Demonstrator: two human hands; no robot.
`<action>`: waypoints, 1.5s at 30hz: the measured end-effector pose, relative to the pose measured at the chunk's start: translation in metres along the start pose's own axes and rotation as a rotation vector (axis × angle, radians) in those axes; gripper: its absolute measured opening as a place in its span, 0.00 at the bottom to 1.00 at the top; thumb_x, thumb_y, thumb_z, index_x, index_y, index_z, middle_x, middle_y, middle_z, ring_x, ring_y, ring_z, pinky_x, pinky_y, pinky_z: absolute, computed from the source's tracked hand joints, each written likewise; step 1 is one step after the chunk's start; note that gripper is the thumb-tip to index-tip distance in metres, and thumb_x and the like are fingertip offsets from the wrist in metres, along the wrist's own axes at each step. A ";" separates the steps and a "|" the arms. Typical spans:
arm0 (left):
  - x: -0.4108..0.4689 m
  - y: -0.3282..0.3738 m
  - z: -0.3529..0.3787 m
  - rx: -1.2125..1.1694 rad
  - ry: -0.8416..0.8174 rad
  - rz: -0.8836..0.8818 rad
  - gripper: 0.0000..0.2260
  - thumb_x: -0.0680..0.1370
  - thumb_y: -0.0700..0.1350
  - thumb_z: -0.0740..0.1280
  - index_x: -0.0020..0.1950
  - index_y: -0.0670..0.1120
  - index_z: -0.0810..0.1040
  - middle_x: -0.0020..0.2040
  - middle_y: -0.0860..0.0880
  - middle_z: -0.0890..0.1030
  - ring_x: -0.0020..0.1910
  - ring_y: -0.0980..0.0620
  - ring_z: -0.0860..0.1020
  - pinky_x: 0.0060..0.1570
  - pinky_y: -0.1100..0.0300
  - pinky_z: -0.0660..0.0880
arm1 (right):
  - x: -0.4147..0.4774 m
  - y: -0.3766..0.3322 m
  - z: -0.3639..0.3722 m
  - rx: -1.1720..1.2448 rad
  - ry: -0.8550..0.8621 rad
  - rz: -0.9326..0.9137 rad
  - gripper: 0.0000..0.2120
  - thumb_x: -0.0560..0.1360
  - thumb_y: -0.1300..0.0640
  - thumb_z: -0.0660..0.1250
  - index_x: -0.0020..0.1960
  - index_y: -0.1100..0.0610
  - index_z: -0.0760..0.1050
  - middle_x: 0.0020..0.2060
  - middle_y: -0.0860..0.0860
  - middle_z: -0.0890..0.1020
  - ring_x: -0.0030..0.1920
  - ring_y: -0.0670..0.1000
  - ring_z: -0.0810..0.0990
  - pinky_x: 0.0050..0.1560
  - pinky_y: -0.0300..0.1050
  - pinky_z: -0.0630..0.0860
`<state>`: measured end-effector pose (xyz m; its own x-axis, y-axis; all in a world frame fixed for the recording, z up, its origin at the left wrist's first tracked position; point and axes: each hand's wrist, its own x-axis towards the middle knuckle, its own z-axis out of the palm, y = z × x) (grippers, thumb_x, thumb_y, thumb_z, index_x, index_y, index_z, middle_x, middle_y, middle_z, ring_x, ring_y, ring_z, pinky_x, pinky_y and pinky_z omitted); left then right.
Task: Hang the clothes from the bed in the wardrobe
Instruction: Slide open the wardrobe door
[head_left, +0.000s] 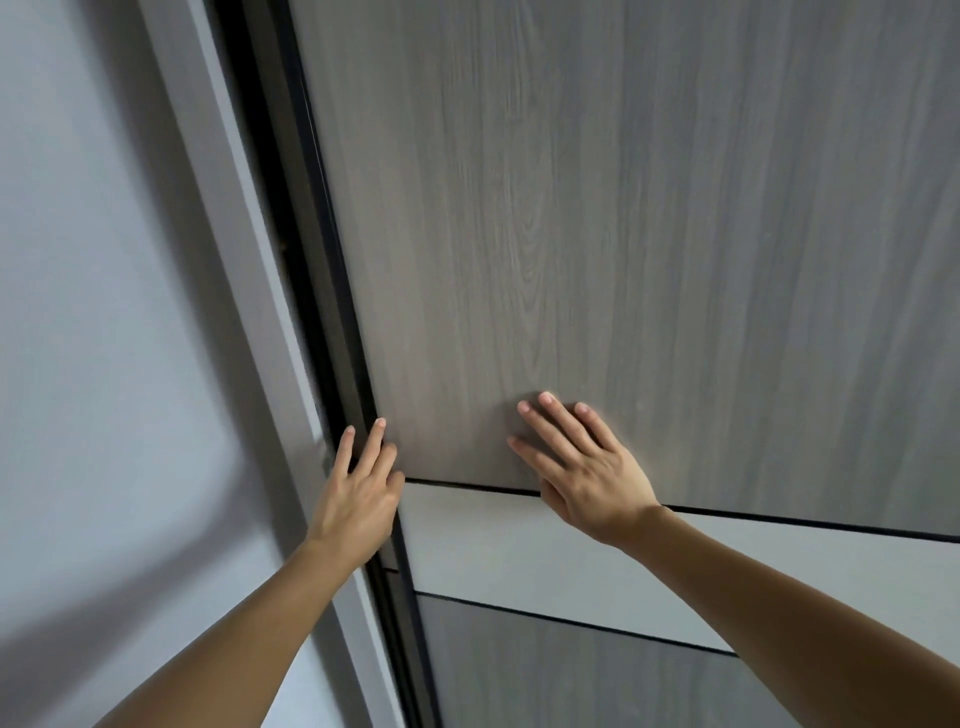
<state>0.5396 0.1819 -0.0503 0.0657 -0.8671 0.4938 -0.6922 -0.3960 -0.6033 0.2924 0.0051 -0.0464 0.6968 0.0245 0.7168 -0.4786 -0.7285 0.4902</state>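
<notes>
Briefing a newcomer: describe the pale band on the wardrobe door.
Start at the big wardrobe door filling the view. By the heel of the right hand runs a pale band across it. Unlike the wood-grain panels above and below, it is plain grey, edged by thin dark lines.

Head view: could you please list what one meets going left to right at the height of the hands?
In order: pale grey wall, light grey wardrobe frame, left hand at the door's edge, right hand flat on the grey wood-grain wardrobe door.
</notes>
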 end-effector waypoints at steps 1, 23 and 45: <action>-0.002 -0.008 0.003 0.005 -0.011 0.028 0.06 0.66 0.40 0.71 0.40 0.40 0.80 0.56 0.37 0.78 0.72 0.34 0.62 0.71 0.34 0.53 | 0.003 -0.007 0.002 -0.008 -0.013 0.020 0.27 0.73 0.54 0.65 0.72 0.51 0.69 0.76 0.54 0.60 0.77 0.57 0.55 0.75 0.57 0.56; 0.008 0.072 -0.067 -0.415 -0.173 0.277 0.09 0.77 0.46 0.60 0.53 0.47 0.76 0.53 0.48 0.80 0.54 0.45 0.79 0.48 0.55 0.70 | -0.116 -0.015 -0.125 0.072 -0.793 0.652 0.16 0.77 0.52 0.58 0.63 0.54 0.74 0.58 0.52 0.78 0.57 0.56 0.78 0.51 0.48 0.74; -0.007 0.621 -0.512 -0.836 0.006 1.009 0.10 0.77 0.51 0.60 0.52 0.50 0.77 0.54 0.48 0.81 0.54 0.45 0.79 0.51 0.54 0.74 | -0.591 0.149 -0.575 -0.385 -1.039 1.590 0.16 0.75 0.48 0.63 0.62 0.48 0.75 0.59 0.52 0.80 0.58 0.57 0.79 0.52 0.46 0.74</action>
<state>-0.2583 0.0969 -0.1081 -0.7421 -0.6676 0.0599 -0.6684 0.7305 -0.1398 -0.4978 0.2752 -0.1118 -0.4996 -0.8617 0.0887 -0.8662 0.4980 -0.0412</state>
